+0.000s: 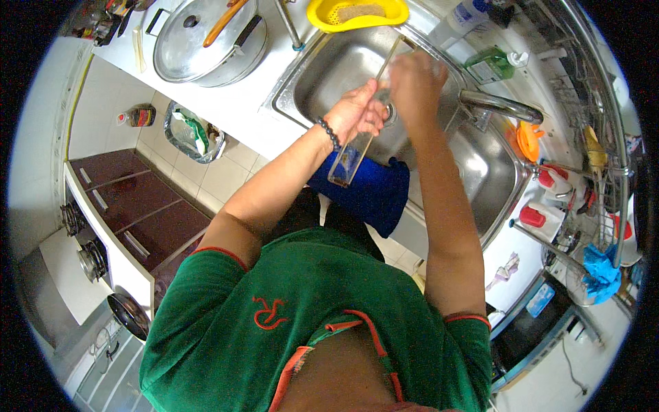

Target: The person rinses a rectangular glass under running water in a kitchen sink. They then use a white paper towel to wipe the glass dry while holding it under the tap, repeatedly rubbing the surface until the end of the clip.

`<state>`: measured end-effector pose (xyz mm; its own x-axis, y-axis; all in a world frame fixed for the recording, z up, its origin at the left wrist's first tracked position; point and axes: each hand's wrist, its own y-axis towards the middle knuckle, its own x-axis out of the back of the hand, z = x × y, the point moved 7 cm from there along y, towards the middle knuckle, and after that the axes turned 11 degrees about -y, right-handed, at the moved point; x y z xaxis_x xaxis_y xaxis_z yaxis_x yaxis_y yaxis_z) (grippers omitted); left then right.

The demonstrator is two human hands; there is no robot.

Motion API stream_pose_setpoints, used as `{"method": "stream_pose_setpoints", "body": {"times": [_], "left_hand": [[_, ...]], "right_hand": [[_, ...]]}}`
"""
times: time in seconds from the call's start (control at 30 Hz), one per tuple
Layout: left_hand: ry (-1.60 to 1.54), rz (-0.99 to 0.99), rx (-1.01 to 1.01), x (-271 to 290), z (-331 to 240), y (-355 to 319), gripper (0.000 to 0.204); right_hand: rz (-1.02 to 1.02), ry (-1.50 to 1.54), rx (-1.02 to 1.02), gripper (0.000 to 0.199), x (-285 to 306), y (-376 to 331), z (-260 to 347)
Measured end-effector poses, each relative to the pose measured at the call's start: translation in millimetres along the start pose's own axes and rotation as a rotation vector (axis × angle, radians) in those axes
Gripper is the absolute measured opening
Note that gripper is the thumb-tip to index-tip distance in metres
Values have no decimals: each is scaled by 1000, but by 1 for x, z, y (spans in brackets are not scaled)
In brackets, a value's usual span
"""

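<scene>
the left hand (357, 113), a black beaded bracelet (327, 133) at its wrist, is clamped on a long, narrow, clear rectangular panel (345, 167) near its middle, thumb pointing up along one edge. the right hand (415, 86) is blurred and curled over the panel's upper half, just beside the left; a whitish patch shows near its fingers, but i cannot tell what it is or whether the hand grips anything.

the panel slants over a steel double-basin sink (318, 72), its far end above the left basin and its near end in front of a dark blue item (384, 196) whose kind i can't make out. the curved chrome faucet (501, 106) stands to the right of the hands.

behind the sink sits a yellow plastic strainer (329, 22) with a brown pad (362, 12) inside, and to its right a green see-through bottle (489, 65) with a pale top. left of the sink, on the white counter (237, 110), rests a large silver lidded pot (189, 51).
</scene>
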<state>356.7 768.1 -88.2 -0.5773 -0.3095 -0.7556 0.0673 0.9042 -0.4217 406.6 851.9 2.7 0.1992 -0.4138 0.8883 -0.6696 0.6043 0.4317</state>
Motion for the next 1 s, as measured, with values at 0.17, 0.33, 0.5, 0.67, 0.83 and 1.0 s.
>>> {"method": "stream_pose_setpoints", "body": {"times": [0.17, 0.33, 0.5, 0.67, 0.83, 1.0], "left_hand": [[-44, -7, -56, 19, 0, 10, 52], [-20, -17, -4, 13, 6, -3, 54], [-38, -16, -3, 20, 5, 2, 49], [31, -66, 33, 26, 9, -4, 46], [49, -37, 72, 10, 24, -4, 53], [20, -66, -52, 24, -5, 21, 47]], "right_hand": [[103, 172, 18, 12, 0, -32, 30], [157, 119, -53, 18, -1, -20, 11], [157, 172, -89, 23, -8, -13, 13], [213, 210, -59, 18, -6, -26, 17], [130, 52, -179, 11, -36, 8, -23], [174, 441, -44, 6, -10, -41, 35]]}}
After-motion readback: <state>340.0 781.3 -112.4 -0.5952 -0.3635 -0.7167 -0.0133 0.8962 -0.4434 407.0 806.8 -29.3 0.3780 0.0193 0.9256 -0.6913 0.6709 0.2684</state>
